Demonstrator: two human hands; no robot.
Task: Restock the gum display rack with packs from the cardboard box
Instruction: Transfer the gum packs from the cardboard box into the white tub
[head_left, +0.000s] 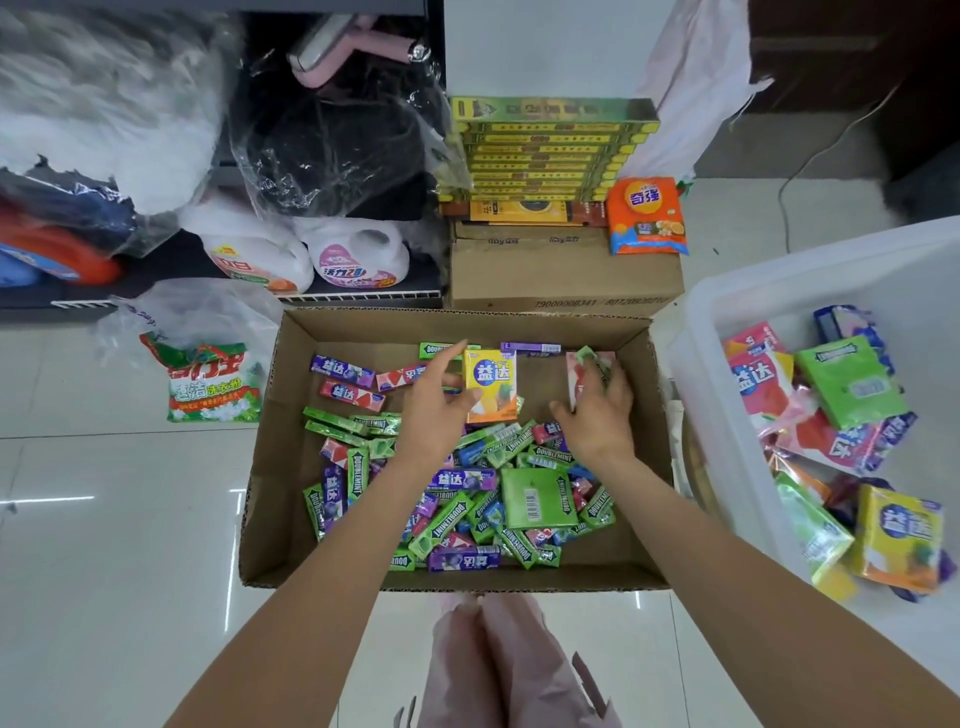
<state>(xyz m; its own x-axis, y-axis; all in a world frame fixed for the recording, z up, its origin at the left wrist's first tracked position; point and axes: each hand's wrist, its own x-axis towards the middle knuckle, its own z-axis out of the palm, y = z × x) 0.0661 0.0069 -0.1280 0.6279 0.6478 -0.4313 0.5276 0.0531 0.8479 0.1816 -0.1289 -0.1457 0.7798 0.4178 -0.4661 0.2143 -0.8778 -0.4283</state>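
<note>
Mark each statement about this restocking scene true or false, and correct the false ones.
1. The left hand touches a yellow gum box standing in the cardboard box. True.
2. The cardboard box holds only green packs. False: purple, pink and blue packs lie there too.
3. The right hand is outside the cardboard box. False: it reaches inside, by a pink pack.
4. A white plastic bin with more gum stands to the person's right. True.
</note>
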